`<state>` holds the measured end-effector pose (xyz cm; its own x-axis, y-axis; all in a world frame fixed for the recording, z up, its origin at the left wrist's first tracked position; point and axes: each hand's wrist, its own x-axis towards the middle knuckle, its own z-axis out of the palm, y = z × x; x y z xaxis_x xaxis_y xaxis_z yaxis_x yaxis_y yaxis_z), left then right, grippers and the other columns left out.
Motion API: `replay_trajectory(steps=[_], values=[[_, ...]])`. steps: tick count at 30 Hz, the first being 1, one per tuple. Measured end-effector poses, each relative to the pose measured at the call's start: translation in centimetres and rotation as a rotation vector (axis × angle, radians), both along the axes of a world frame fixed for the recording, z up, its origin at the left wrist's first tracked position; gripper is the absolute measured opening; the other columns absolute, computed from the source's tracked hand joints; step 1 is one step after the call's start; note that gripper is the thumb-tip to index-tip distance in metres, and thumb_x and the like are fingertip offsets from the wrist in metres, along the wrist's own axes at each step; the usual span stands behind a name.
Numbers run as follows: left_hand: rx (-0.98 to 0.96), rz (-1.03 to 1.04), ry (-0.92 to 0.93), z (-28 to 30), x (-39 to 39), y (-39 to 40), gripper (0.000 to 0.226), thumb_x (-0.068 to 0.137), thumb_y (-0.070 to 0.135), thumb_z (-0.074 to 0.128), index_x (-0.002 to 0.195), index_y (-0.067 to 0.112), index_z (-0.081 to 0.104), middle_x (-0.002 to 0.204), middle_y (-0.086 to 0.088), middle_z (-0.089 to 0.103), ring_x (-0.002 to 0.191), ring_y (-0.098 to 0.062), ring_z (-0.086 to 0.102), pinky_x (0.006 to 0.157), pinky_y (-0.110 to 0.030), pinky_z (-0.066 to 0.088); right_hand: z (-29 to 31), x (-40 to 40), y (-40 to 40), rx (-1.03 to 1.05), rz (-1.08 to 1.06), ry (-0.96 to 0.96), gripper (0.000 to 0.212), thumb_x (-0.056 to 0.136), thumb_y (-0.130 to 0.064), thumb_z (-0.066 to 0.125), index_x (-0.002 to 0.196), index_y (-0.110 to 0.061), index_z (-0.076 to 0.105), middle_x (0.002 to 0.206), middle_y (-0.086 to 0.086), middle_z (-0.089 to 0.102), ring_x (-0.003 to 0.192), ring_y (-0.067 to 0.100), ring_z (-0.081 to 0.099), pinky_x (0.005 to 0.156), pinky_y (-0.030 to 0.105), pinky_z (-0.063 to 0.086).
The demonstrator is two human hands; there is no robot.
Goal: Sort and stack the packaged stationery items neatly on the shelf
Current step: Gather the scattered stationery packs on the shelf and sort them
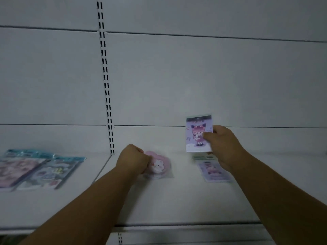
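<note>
The right hand point(218, 144) held a purple cartoon-girl packet point(197, 134) upright above the white shelf point(177, 200), its grip clamped on the packet's right edge with the thumb across the printed face. The picture faced the person, probably so the design could be read and matched. Directly below it, flat on the shelf and partly hidden by the forearm, lay a small pile of similar purple packets point(215, 171) with a green-headed one point(203, 157) just behind; the raised packet seemed meant for that pile.

The left hand point(134, 160) rested low on the shelf, its grip closed in a fist on the left edge of a pink bunny-shaped packet point(159, 166) in a clear sleeve. That packet lay flat, well apart from the purple pile, which suggested a separate group by design. Whether the hand was lifting or pressing it could not be told through the blur.

Far to the left, past the slotted upright point(106, 85), two larger blue-edged packets point(35, 168) lay overlapping on the neighbouring shelf bay. No box, tray or bin showed; the shelf alone carried everything. Sorting looked early, with few packets laid out.
</note>
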<state>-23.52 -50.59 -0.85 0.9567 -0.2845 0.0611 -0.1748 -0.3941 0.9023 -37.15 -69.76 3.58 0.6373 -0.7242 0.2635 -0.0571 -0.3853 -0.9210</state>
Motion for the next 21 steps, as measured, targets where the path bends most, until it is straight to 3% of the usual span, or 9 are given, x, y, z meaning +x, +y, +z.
replay_trajectory(steps=[2,5,8,11,14,17,21], values=[[0.119,0.056,-0.063,-0.6,0.2,-0.4,0.036,0.074,0.007,0.072,0.059,0.020,0.042,0.070,-0.014,0.060,0.060,-0.023,0.055,0.061,-0.030,0.046,-0.5,-0.1,-1.3,0.029,0.037,0.011,0.013,0.090,-0.019,0.059,0.094,-0.010,0.068,0.094,0.015,0.073,0.092,0.041,0.068,0.068,0.037,0.053],[0.319,0.107,-0.179,-0.8,0.0,-0.6,0.016,0.072,0.012,0.067,0.065,0.013,0.053,0.058,-0.004,0.053,0.052,-0.018,0.049,0.050,-0.022,0.034,-0.7,-0.4,-2.6,0.075,0.061,0.023,0.014,0.090,-0.016,0.061,0.095,-0.006,0.069,0.092,0.018,0.072,0.087,0.040,0.069,0.070,0.041,0.054],[0.473,0.111,-0.261,-0.7,0.2,-0.8,0.008,0.072,0.016,0.063,0.075,0.010,0.058,0.059,-0.002,0.053,0.051,-0.013,0.046,0.045,-0.024,0.027,-0.9,-0.6,-3.6,0.100,0.064,0.061,0.012,0.089,-0.014,0.062,0.091,-0.004,0.068,0.092,0.022,0.071,0.081,0.037,0.067,0.070,0.041,0.055],[0.602,0.109,-0.323,-0.3,0.0,-1.0,0.012,0.071,0.022,0.063,0.078,0.013,0.057,0.067,-0.001,0.057,0.061,-0.017,0.052,0.051,-0.025,0.032,-0.8,-0.7,-4.2,0.119,0.072,0.088,0.009,0.089,-0.012,0.063,0.087,-0.005,0.068,0.094,0.023,0.070,0.076,0.034,0.065,0.065,0.037,0.054],[0.760,0.144,-0.520,0.2,-1.1,-1.2,0.018,0.075,0.025,0.063,0.086,0.015,0.052,0.087,-0.003,0.058,0.080,-0.023,0.055,0.067,-0.029,0.042,-0.8,-0.9,-4.9,0.146,0.087,0.114,0.013,0.087,-0.008,0.064,0.095,0.002,0.067,0.094,0.022,0.066,0.071,0.029,0.062,0.052,0.029,0.050],[0.704,0.071,-0.724,0.5,-3.0,-2.9,0.024,0.079,0.029,0.064,0.097,0.014,0.057,0.100,-0.005,0.057,0.092,-0.026,0.056,0.076,-0.034,0.047,-1.0,-1.4,-5.4,0.133,0.083,0.218,0.006,0.083,-0.004,0.067,0.083,0.000,0.062,0.084,0.019,0.060,0.067,0.027,0.057,0.050,0.030,0.047],[0.501,-0.153,-0.795,0.6,-6.5,-6.4,0.023,0.086,0.029,0.059,0.106,0.018,0.060,0.106,-0.002,0.059,0.097,-0.022,0.055,0.082,-0.032,0.047,-1.7,-1.9,-6.3,0.110,0.061,0.391,0.026,0.082,-0.001,0.069,0.064,-0.004,0.050,0.070,0.017,0.050,0.052,0.024,0.047,0.050,0.030,0.039]])
